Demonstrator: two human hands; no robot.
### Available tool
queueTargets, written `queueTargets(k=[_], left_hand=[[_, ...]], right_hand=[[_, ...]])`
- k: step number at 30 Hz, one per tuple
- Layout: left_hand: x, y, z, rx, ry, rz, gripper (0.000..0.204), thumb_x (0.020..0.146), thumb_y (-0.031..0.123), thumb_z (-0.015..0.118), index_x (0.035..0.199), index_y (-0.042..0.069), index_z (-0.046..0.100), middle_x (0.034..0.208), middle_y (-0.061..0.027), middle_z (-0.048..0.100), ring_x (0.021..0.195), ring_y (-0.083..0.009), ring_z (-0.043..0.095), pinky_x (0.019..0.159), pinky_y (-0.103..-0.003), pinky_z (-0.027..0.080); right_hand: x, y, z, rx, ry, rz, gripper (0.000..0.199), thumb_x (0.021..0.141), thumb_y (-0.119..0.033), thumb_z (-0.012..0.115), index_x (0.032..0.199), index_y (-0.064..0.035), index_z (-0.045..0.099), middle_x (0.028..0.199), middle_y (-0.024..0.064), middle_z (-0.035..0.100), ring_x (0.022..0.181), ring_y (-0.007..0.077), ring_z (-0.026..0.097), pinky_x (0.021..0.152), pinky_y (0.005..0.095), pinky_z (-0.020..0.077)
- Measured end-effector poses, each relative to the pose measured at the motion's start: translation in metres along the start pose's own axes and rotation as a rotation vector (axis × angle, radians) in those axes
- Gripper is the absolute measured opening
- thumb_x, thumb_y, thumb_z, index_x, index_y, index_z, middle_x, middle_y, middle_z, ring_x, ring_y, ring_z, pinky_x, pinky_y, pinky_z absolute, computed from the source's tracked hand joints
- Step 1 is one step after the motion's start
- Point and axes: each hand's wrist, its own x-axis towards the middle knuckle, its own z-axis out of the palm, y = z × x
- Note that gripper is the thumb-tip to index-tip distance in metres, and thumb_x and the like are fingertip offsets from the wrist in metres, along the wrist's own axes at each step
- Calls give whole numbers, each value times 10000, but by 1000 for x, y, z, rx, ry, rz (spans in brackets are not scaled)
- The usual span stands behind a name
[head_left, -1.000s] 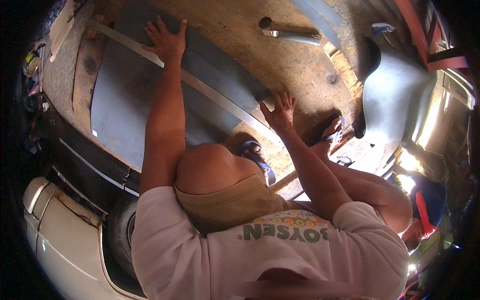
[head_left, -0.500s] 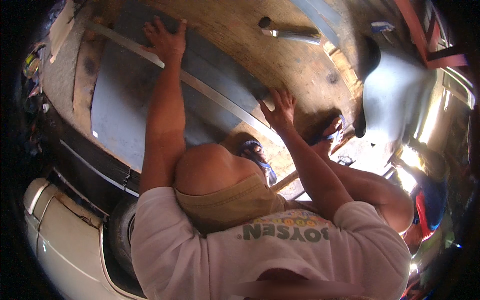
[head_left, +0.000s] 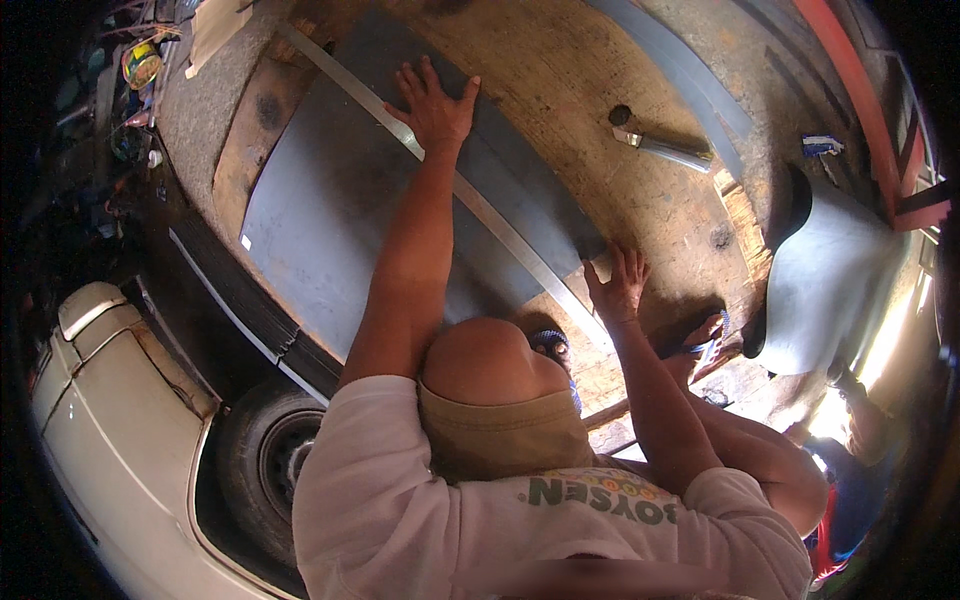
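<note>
A long, narrow metal straightedge (head_left: 500,230) lies slantwise across a flat dark grey sheet (head_left: 330,200). My left hand (head_left: 440,112) rests flat on the sheet's far part, fingers spread and the thumb side over the sheet; its palm edge lies at the straightedge. At the sheet's near right corner is my right hand (head_left: 618,287), its fingers apart and beside the straightedge's near end. Whether its fingertips touch the sheet or the board is hard to tell. Under the sheet is a worn wooden board (head_left: 540,90).
A tool with a silver handle (head_left: 675,153) lies on the board beside a dark round spot. Grey strips (head_left: 700,80) lie at the far right, near a curved grey sheet piece (head_left: 825,270). On the left stands a cream vehicle (head_left: 110,400) with a wheel (head_left: 275,450). My sandalled feet are close by.
The whole view has shifted, so everything sits farther right and lower. Both hands keep about the same places on the sheet and straightedge.
</note>
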Motion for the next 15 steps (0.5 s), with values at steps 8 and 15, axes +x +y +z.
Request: queueTargets(k=[8,15], left_hand=[[6,-13,14,12,13,14,1079,882,852,455,1650,135,211,1709,-186,167,1601,-326,88,1192,-745,2],[0,-33,5,-277,80,-9,1149,838,840,558,1649,112,194,1710,-196,149,1604,-340,46,1201,-731,4]], right_hand=[[0,-3,11,15,-27,24,682,830,-412,828,1340,-24,594,1297,267,594,1256,462,532,1074,589,390],[106,-1,-22,124,144,-138,520,876,-226,790,1344,-66,630,1245,195,628,1188,382,578,992,482,459]])
